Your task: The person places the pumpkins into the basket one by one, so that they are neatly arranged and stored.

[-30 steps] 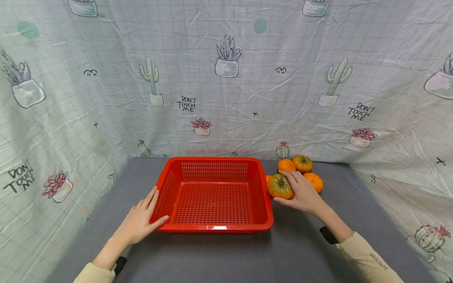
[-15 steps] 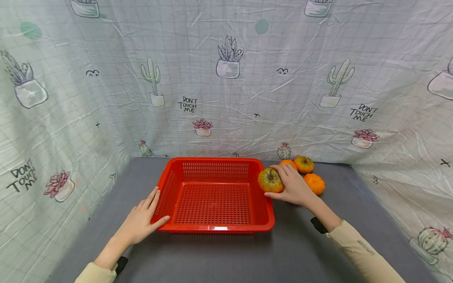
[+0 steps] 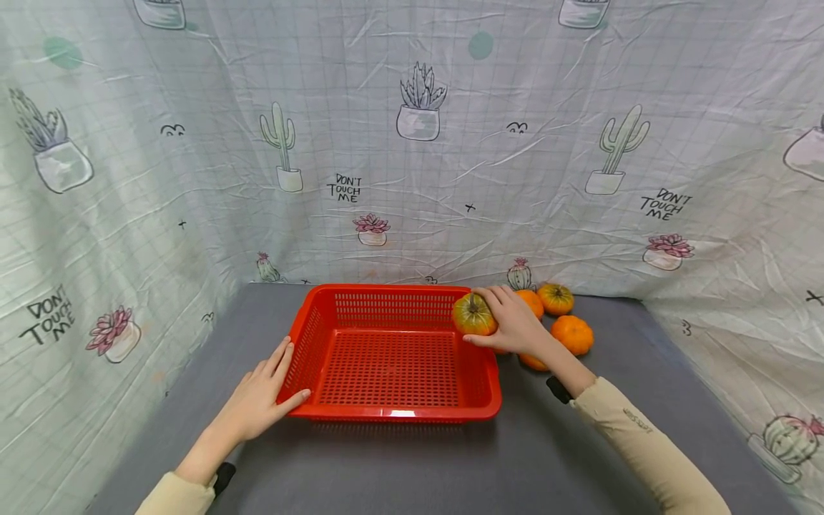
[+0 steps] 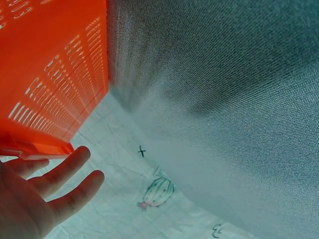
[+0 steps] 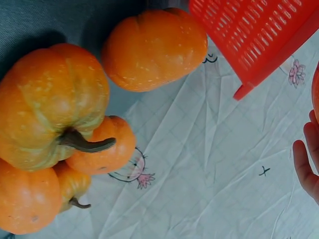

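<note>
A small green-and-orange pumpkin (image 3: pixel 473 316) with a short stem is gripped by my right hand (image 3: pixel 518 322), above the right wall of a red plastic basket (image 3: pixel 399 413). Thumb and fingers lie around its side. In the right wrist view only a sliver of it and a few fingertips (image 5: pixel 305 159) show at the right edge. My left hand (image 3: pixel 254 400) rests on the basket's left rim, its fingers fairly straight. The left wrist view has those fingers (image 4: pixel 75 196) beside the rim of the slotted basket (image 4: pixel 50 94).
Right of the basket sit several more pumpkins, among them an orange one (image 3: pixel 573 335) and a greenish one (image 3: pixel 556 298). From the right wrist, a larger pumpkin (image 5: pixel 45 99) with a curved stem appears close up. A cactus-print curtain (image 3: pixel 418 179) stands behind the grey tabletop (image 3: pixel 386 472).
My right hand has carried the green-and-orange pumpkin leftward and up from the other pumpkins to above the basket's right wall. The left hand stays at the left rim.
</note>
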